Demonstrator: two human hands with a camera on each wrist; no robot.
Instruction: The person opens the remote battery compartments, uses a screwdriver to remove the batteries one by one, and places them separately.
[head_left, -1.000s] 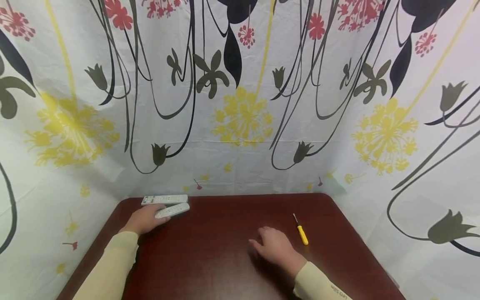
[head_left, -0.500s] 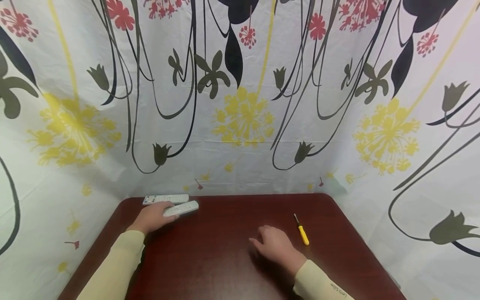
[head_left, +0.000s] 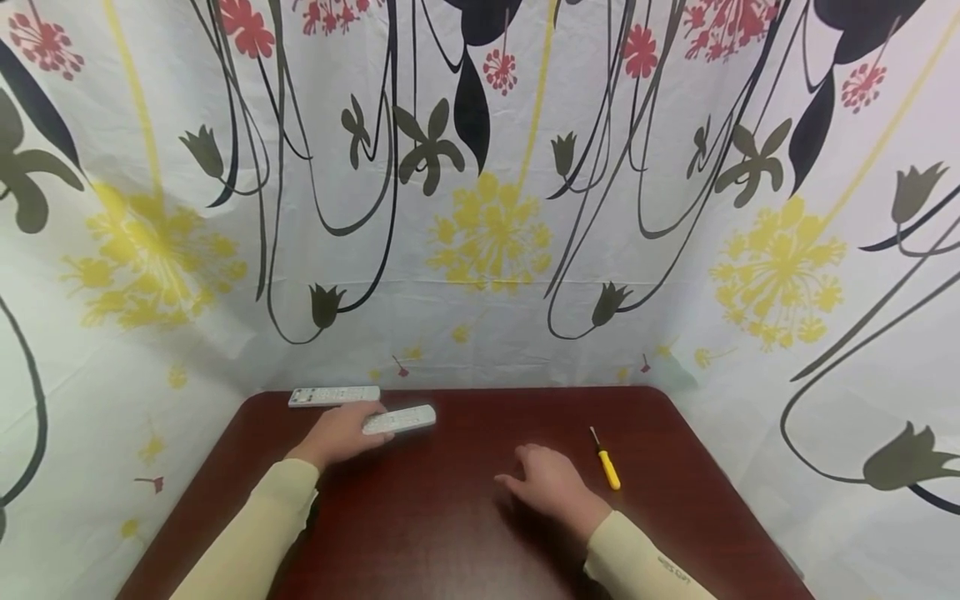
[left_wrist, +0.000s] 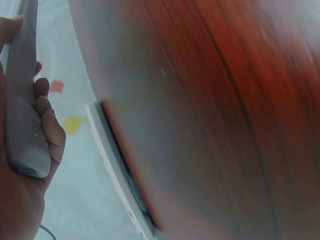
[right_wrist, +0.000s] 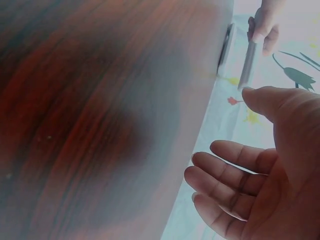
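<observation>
My left hand (head_left: 339,433) grips a white remote control (head_left: 399,420) over the far left part of the dark red table (head_left: 465,533). In the left wrist view the fingers curl round the remote (left_wrist: 22,95). A second white remote (head_left: 333,396) lies flat at the table's back edge, also seen as the second remote (left_wrist: 120,175). My right hand (head_left: 551,487) hovers low over the table's middle, palm down, fingers relaxed and holding nothing, as the right hand (right_wrist: 265,165) shows. A yellow-handled screwdriver (head_left: 606,467) lies just right of it.
A floral curtain (head_left: 487,208) closes in the table on the back and both sides. The table's left and right edges run close to the curtain.
My left hand has carried the gripped remote to the right, away from the second remote. The right hand has barely shifted.
</observation>
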